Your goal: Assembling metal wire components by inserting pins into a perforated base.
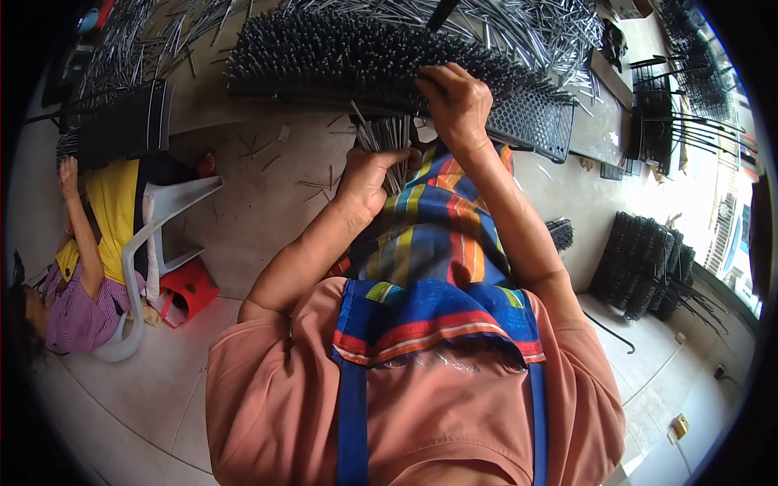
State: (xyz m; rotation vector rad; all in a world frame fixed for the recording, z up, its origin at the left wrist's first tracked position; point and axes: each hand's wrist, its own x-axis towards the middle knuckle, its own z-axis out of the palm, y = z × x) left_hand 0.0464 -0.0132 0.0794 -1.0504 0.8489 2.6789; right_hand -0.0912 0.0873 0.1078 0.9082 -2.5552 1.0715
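My left hand [366, 180] is closed around a bundle of thin grey metal rods [387, 138], held upright above my lap. Ahead and to the right, my right hand [460, 104] has its fingers pinched together over a black perforated rack [535, 121]. Whatever those fingers hold is hidden. Dark rods [324, 57] stand densely packed in most of the rack. At its right end, bare holes show next to my right hand.
Loose metal rods [551, 32] lie heaped on the table behind the rack. On the left, a person in a yellow apron [111, 198] sits on a white plastic chair [134, 267] beside a red bag [188, 292]. Black wire bundles [640, 263] stand on the floor at right.
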